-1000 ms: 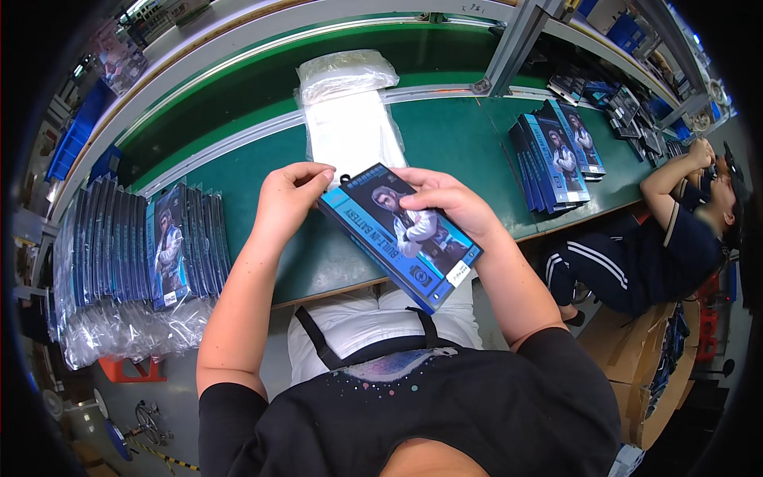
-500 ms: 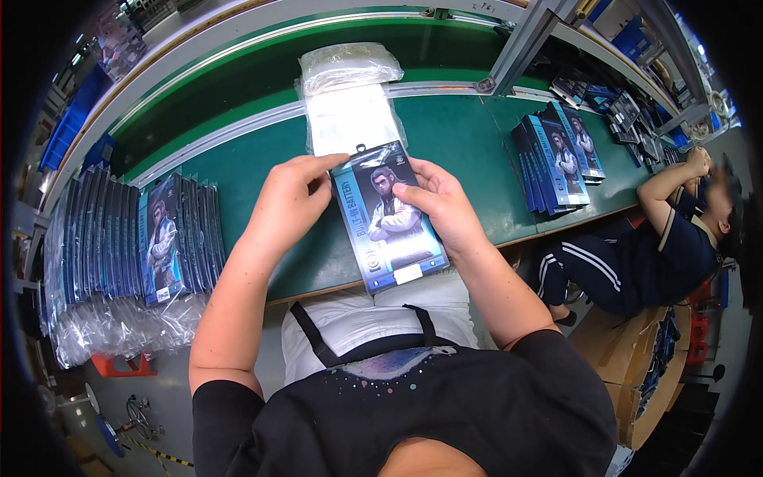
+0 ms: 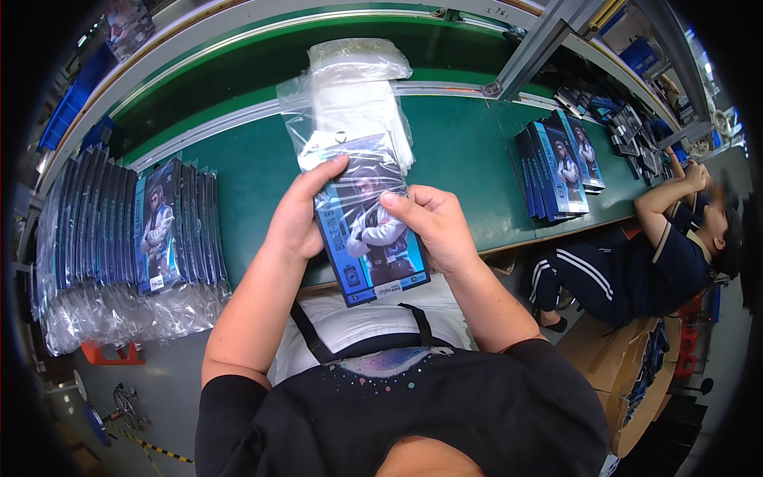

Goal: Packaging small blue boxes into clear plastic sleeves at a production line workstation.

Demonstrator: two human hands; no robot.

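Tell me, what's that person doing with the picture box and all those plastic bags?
A person at a green workbench holds a flat blue box with a figure printed on it, left hand on one side, right hand on the other. The box's top end sits inside a clear plastic bag. On the person's left stands a row of bagged boxes; to the right lies a stack of unbagged boxes. A co-worker sits farther right.

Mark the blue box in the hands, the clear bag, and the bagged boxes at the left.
blue box (image 3: pixel 373 238), head view, middle of its front.
clear bag (image 3: pixel 350 103), head view, upper part.
bagged boxes (image 3: pixel 159 226), head view, front box face.
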